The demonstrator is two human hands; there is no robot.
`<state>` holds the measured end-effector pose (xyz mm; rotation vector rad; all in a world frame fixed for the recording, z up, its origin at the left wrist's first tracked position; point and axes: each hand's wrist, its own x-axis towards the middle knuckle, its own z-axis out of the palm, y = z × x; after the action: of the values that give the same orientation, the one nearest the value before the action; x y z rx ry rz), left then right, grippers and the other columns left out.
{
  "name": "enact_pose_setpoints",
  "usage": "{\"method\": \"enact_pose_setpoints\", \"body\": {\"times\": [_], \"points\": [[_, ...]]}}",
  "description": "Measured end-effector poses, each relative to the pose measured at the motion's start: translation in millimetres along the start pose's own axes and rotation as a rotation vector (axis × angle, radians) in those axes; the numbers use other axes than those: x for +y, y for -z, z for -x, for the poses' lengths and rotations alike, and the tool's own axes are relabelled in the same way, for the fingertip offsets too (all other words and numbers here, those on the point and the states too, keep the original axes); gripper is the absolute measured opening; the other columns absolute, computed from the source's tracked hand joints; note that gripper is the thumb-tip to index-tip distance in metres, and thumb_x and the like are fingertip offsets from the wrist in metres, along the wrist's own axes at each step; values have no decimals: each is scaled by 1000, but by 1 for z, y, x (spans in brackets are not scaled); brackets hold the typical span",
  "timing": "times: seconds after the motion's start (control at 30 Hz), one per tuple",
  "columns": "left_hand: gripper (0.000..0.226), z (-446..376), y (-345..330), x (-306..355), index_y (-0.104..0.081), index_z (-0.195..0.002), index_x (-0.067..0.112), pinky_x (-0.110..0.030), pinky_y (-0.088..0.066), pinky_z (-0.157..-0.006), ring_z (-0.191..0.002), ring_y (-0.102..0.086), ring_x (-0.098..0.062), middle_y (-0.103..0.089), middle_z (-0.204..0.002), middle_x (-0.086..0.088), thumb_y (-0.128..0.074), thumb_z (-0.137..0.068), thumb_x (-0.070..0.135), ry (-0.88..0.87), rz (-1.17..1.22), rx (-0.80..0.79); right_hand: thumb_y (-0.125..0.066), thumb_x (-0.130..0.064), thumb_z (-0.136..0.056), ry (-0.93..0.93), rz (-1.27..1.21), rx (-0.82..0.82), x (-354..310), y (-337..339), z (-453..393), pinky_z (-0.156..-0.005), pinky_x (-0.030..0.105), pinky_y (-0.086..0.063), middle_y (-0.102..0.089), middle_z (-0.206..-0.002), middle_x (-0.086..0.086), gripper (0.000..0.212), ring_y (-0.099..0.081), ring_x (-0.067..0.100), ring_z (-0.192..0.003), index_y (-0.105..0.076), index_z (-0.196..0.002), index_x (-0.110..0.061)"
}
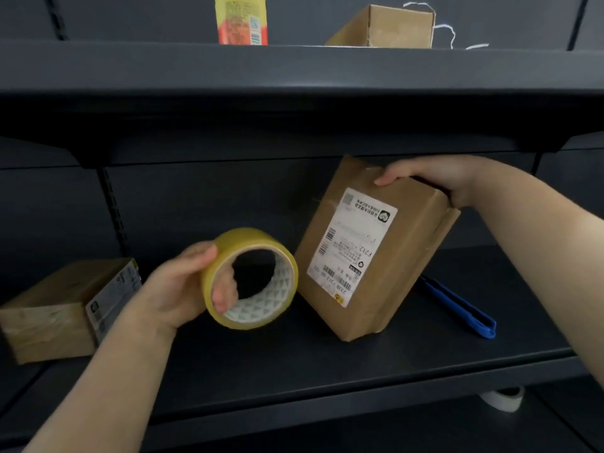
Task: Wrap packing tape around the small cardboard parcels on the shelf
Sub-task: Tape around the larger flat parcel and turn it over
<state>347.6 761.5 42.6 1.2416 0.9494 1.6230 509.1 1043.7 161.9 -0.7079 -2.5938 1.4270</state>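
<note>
Left hand (183,282): forearm raised from lower left, fingers curled through the core of the tape roll (251,279), thumb on its outer rim. Right hand (438,178): arm extended from right, fingers and thumb clamped over the top edge of the tilted parcel (369,253).

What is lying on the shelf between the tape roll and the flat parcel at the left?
Only the left hand, which grips the tape roll; the head view shows nothing else before the flat parcel.
</note>
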Motion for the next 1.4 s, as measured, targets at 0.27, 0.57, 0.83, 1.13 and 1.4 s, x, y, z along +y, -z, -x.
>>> {"method": "enact_pose_setpoints", "body": {"times": [0.27,0.57,0.83,1.13,1.4], "points": [[65,4,-18,55,-63,-61,10,-18,-42,-33,-28,-50,-14,-52,-36,-9,-84,-30,63,337,-744,320,-75,-41,-52,0,-183,70,16,2,1,-76,37,-51,-70,-99,12,60,-65,28,-87,-65,-106,-14],[30,12,17,38,-59,-99,-10,-27,-54,-58,-52,-67,-21,-69,-60,-16,-52,-94,19,130,-120,-85,-71,-38,-57,-45,-583,100,59,-17,3,-69,39,-49,-71,-75,9,45,-63,26,-77,-62,-96,-17],[50,18,12,49,-69,-60,9,-16,-41,-34,-23,-47,-16,-49,-32,-13,-90,-39,48,371,-531,265,-69,-40,-54,-126,-796,85,91,-33,-4,-68,39,-49,-71,-70,8,45,-65,25,-67,-64,-93,-16],[75,0,25,32,-60,-71,5,-20,-42,-35,-30,-50,-15,-51,-38,-9,-88,-25,56,636,-720,345,-70,-44,-59,-258,-857,73,110,-48,-16,-67,38,-49,-71,-70,11,44,-65,27,-63,-67,-91,-14],[75,1,33,22,-61,-72,5,-21,-44,-35,-32,-52,-16,-53,-42,-10,-88,-25,55,696,-741,378,-66,-42,-78,-249,-332,71,101,-38,-22,-81,40,-49,-64,-104,14,53,-59,29,-94,-57,-121,-13]]}}
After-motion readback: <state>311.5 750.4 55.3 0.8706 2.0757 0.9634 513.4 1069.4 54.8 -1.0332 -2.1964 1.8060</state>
